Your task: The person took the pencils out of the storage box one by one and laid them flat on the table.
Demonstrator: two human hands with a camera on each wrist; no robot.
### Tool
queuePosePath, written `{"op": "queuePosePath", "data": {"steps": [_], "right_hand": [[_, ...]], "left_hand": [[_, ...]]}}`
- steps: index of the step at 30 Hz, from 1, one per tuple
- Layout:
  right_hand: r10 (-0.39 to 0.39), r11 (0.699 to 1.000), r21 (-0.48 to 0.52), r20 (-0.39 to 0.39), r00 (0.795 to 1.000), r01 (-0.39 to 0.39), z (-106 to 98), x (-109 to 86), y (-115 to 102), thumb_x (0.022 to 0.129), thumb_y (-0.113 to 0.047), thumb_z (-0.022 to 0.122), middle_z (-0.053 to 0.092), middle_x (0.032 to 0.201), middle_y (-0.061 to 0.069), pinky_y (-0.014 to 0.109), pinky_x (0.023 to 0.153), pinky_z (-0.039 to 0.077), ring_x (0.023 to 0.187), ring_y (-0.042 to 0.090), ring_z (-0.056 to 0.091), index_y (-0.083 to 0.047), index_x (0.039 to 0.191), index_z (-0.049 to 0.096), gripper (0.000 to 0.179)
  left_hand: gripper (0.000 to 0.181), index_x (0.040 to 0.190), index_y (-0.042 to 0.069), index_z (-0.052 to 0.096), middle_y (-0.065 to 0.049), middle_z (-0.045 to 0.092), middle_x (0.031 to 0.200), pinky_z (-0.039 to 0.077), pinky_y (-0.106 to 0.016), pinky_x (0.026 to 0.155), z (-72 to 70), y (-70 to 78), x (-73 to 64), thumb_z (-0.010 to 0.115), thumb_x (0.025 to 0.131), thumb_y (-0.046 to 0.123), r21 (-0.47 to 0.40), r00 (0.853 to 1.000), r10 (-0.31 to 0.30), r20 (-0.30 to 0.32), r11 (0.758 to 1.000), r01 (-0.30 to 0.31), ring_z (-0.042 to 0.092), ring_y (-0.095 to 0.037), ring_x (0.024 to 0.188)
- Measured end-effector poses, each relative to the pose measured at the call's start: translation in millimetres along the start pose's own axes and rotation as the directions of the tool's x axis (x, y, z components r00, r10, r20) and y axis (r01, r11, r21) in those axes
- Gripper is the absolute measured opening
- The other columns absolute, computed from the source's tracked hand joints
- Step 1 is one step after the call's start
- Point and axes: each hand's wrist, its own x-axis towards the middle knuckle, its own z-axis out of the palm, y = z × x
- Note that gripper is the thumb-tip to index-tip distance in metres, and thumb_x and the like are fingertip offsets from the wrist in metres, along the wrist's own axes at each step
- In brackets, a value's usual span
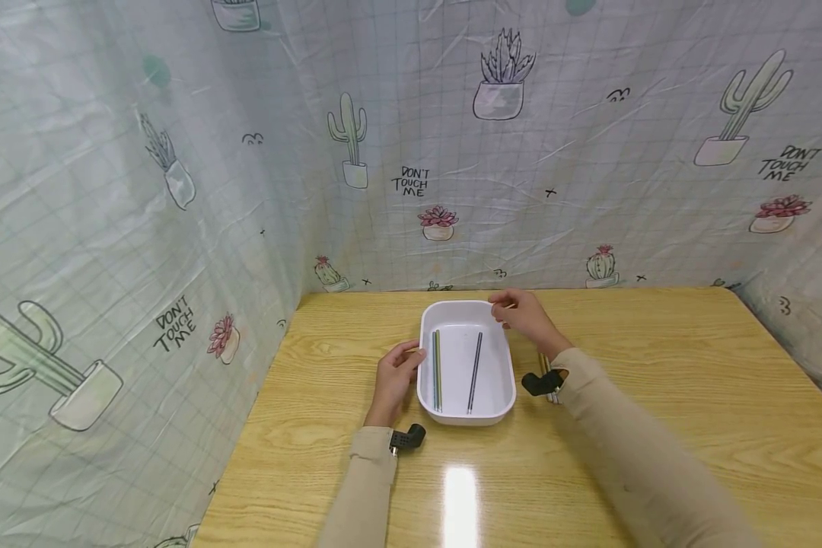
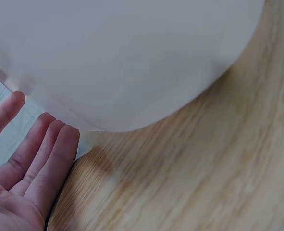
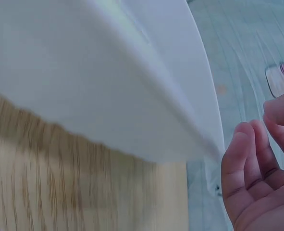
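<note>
White plastic bin (image 1: 455, 365), rounded corners, sits on the wood-grain tabletop (image 1: 657, 365) btwn the two hands, approx. mid-view, long sides running away from the person. Inside, near its L wall, a teal stick (image 1: 434, 373) & a yellow-green stick (image 1: 439, 373) lie side by side, lengthwise; a dark grey stick (image 1: 475, 373) lies R of centre, well apart from that pair, slanted w/ far end farther R. L hand (image 1: 395, 378) is at the bin's L side: thumb over the rim, index at the outer wall, so rim's lightly pinched btwn them; other fingers stretched out, close together, below the rim per L wrist view. R hand (image 1: 530, 318) is at the far R corner; fingers loosely bent, thumb & index tips v. close to each other, just beside the rim — can't tell if any fingertip actually touches it. More thin sticks (image 1: 543, 362) lie on the tabletop R of the bin, partly hidden by R wrist cam (image 1: 543, 383); count unclear. L wrist cam (image 1: 408, 438), also black, is nr. the bin's near L corner. Both sleeves (image 1: 377, 472) are beige. Bright glare patch (image 1: 460, 506) on the tabletop, near side of bin. Behind & to the sides hangs a pale grid-pattern curtain (image 1: 411, 114) w/ potted cacti, succulents & "DON'T TOUCH ME" lettering.
</note>
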Motion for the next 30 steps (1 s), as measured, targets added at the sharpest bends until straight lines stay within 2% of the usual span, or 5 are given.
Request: {"op": "queuePosePath", "data": {"steps": [8,13,20,26,30], "right_hand": [[-0.009,0.993,-0.115,0.051,0.999,0.015,27,3.3,-16,0.102,-0.013,0.060,0.063,0.117,0.016,0.035,0.083,0.060,0.102,0.030,0.062,-0.001,0.128,0.062,0.029],[-0.014,0.977,-0.209,0.089,0.996,0.032,38,6.8,-20,0.100,-0.014,0.061,0.063,0.116,0.016,0.031,0.079,0.054,0.100,0.027,0.060,0.000,0.127,0.063,0.030],[-0.003,0.958,-0.285,0.132,0.991,0.041,46,13.7,-22,0.100,-0.015,0.060,0.064,0.117,0.017,0.035,0.082,0.052,0.101,0.027,0.059,0.001,0.127,0.063,0.031],[0.027,0.949,-0.314,0.157,0.987,0.023,50,19.5,-24,0.100,-0.015,0.060,0.064,0.124,0.021,0.042,0.091,0.053,0.108,0.031,0.060,0.001,0.124,0.063,0.029],[0.054,0.949,-0.314,0.163,0.985,0.000,53,23.7,-21,0.100,-0.016,0.059,0.064,0.125,0.021,0.040,0.089,0.053,0.106,0.030,0.060,-0.001,0.120,0.062,0.025]], "left_hand": [[0.040,0.134,-0.002,0.063,-0.022,0.069,0.118,0.062,-0.039,0.091,-1.0,0.9,0.4,0.070,0.098,0.015,0.013,1.000,-0.007,-0.004,1.000,0.007,0.066,-0.043,0.113],[0.041,0.134,-0.001,0.063,-0.018,0.070,0.115,0.061,-0.041,0.093,-0.7,2.2,0.0,0.070,0.098,0.015,0.011,1.000,-0.009,0.001,1.000,0.009,0.066,-0.042,0.112],[0.041,0.134,-0.002,0.063,-0.016,0.070,0.114,0.062,-0.039,0.091,-0.8,2.5,-1.0,0.070,0.097,0.016,0.019,1.000,0.005,0.006,1.000,-0.005,0.067,-0.041,0.111],[0.041,0.134,-0.001,0.064,-0.015,0.070,0.112,0.062,-0.036,0.088,-1.3,3.2,-1.4,0.071,0.097,0.016,0.019,1.000,-0.002,0.004,1.000,0.002,0.069,-0.033,0.104],[0.041,0.134,-0.002,0.064,-0.011,0.071,0.109,0.062,-0.035,0.087,-1.4,3.1,-1.2,0.071,0.097,0.016,0.018,1.000,0.001,0.005,1.000,-0.001,0.070,-0.028,0.101]]}}
